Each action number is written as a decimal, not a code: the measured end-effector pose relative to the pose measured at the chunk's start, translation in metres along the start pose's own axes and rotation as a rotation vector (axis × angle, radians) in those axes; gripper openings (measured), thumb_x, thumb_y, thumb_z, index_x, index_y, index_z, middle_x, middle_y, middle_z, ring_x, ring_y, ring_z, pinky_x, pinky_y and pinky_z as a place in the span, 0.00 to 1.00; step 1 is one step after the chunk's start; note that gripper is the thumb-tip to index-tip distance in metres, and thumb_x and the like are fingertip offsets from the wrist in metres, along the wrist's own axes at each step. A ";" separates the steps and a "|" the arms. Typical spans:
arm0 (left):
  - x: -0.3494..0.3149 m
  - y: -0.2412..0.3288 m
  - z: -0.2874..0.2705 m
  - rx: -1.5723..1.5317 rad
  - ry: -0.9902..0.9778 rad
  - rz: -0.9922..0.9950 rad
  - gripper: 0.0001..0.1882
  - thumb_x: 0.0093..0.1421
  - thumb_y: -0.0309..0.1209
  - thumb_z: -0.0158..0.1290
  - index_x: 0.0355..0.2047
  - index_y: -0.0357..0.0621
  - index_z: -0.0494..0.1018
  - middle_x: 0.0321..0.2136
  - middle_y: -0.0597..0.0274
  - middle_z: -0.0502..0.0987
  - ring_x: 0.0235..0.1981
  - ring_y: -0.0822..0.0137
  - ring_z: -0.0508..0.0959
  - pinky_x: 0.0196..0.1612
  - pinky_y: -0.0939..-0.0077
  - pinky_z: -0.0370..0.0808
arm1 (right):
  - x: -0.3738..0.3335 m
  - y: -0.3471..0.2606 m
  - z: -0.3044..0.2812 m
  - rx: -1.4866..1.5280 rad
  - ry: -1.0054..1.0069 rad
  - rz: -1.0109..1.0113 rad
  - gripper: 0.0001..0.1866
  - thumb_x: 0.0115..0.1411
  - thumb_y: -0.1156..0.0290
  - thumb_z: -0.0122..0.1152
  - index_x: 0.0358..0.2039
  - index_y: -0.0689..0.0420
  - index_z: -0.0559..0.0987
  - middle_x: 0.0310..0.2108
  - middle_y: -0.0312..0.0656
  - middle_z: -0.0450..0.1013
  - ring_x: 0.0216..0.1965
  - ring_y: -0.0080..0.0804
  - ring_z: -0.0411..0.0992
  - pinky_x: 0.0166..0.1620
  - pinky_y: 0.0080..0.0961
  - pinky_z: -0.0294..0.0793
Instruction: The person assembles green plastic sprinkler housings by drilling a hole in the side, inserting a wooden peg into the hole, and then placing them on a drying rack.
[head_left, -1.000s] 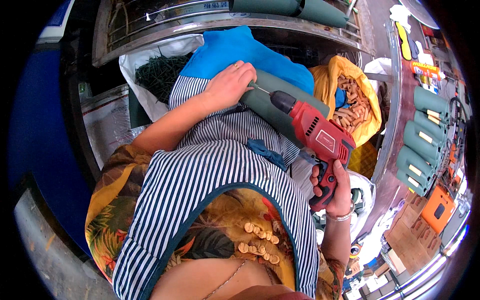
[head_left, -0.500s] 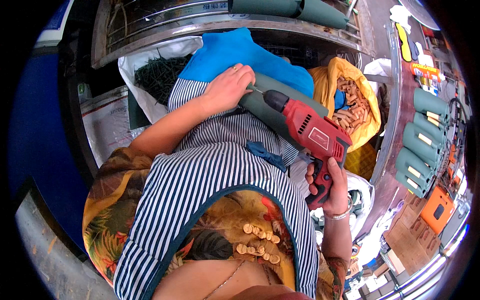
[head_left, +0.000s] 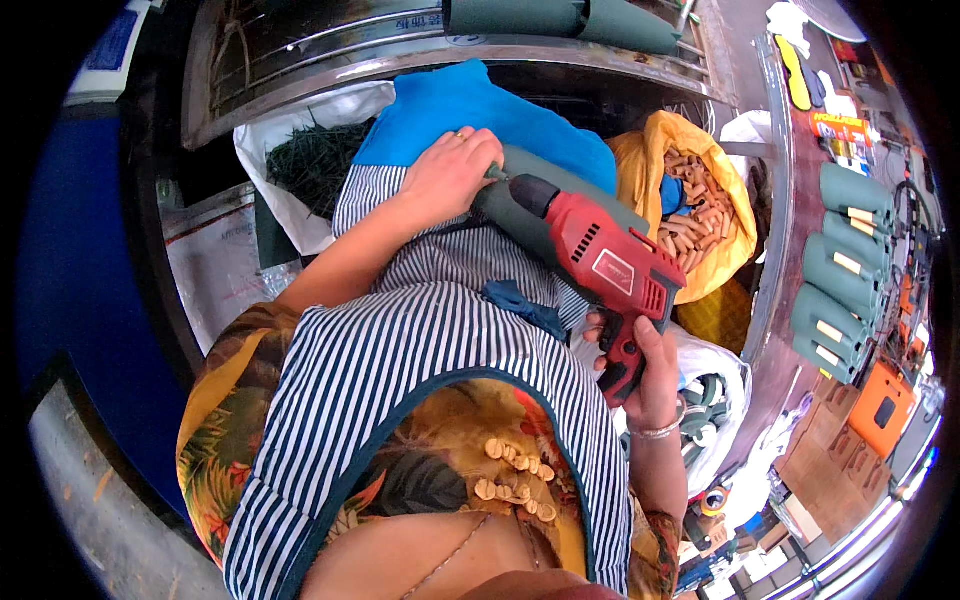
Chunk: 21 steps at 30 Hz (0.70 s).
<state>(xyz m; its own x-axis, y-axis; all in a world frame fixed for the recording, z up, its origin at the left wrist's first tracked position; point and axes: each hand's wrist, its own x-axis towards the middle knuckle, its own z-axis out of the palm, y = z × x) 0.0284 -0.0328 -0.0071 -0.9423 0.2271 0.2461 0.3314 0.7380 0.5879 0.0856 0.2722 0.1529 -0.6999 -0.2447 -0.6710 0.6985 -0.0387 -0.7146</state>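
Seen from above, near the centre of the frame, the person's right hand (head_left: 640,365) is clenched around the grip of a red plastic power drill (head_left: 610,265). The drill's black chuck points up-left at a dull green cylindrical piece (head_left: 520,205) lying across the striped apron (head_left: 420,350). The left hand (head_left: 450,172) is closed over the green piece's end. At the upper right sits a yellow bag of tan wooden pegs (head_left: 690,190).

Your drill (head_left: 610,262) in glossy red plastic, your apron (head_left: 420,350) of striped woven cloth, matt dark green sleeve (head_left: 520,205) in smooth rubbery material, shiny yellow plastic bag (head_left: 650,170), brushed metal shelf (head_left: 300,60).
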 end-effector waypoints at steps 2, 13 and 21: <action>0.001 0.003 -0.001 0.004 -0.025 0.034 0.15 0.49 0.26 0.59 0.35 0.45 0.66 0.37 0.60 0.70 0.42 0.55 0.71 0.43 0.63 0.68 | -0.007 0.005 -0.009 0.037 -0.004 0.013 0.28 0.66 0.57 0.51 0.56 0.67 0.64 0.44 0.55 0.74 0.40 0.37 0.77 0.29 0.22 0.80; 0.008 -0.003 0.000 -0.013 0.020 0.083 0.16 0.48 0.28 0.60 0.35 0.44 0.67 0.37 0.56 0.72 0.41 0.51 0.72 0.43 0.61 0.68 | -0.057 0.015 -0.098 0.099 0.300 -0.289 0.29 0.68 0.51 0.44 0.57 0.66 0.66 0.43 0.55 0.75 0.38 0.34 0.77 0.29 0.21 0.78; 0.047 0.048 -0.033 0.011 0.081 0.008 0.06 0.52 0.28 0.55 0.26 0.38 0.71 0.30 0.56 0.72 0.34 0.55 0.71 0.38 0.66 0.68 | 0.141 0.121 -0.278 0.878 0.317 -0.542 0.27 0.66 0.54 0.50 0.57 0.61 0.65 0.48 0.45 0.73 0.43 0.33 0.74 0.34 0.20 0.75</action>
<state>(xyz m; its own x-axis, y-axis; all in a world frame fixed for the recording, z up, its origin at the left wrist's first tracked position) 0.0018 -0.0077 0.0577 -0.9323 0.1817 0.3126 0.3384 0.7433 0.5771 0.0305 0.5019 -0.0833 -0.8668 0.2708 -0.4187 0.0587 -0.7784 -0.6250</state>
